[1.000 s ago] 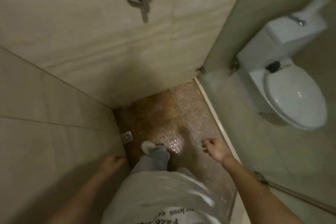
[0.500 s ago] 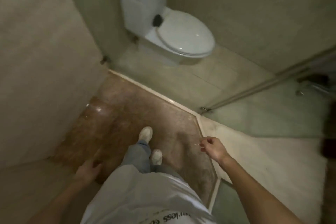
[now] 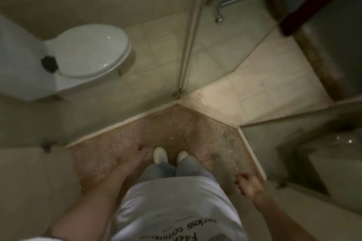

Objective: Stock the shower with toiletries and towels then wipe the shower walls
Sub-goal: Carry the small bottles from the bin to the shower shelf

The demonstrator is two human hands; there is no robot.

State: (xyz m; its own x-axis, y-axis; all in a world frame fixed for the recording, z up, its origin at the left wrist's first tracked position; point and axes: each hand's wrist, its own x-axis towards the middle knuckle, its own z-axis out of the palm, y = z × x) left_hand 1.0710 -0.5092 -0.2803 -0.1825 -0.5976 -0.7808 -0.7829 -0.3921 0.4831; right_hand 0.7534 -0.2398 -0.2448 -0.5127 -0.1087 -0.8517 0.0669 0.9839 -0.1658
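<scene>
I stand on the brown speckled shower floor [image 3: 176, 127], looking down at my white shoes [image 3: 160, 155]. My left hand [image 3: 137, 155] hangs by my left leg, fingers loosely curled, holding nothing. My right hand [image 3: 247, 184] hangs low at the right, near the pale raised shower curb [image 3: 252, 154], fingers slightly bent and empty. No toiletries, towels or wiping cloth are in view. A beige tiled shower wall [image 3: 29, 182] rises at the lower left.
A white toilet [image 3: 88, 51] stands beyond the left glass panel. The open glass shower door [image 3: 191, 31] hinges at the curb's far corner [image 3: 177, 93]. Pale floor tiles [image 3: 264, 88] lie past the opening. A chrome pipe [image 3: 221, 9] and dark wooden frame [image 3: 305, 13] sit far right.
My view has swung right, from the shower's corner and drain toward the shower opening. The toilet has shifted to the left. Both hands stay empty and low.
</scene>
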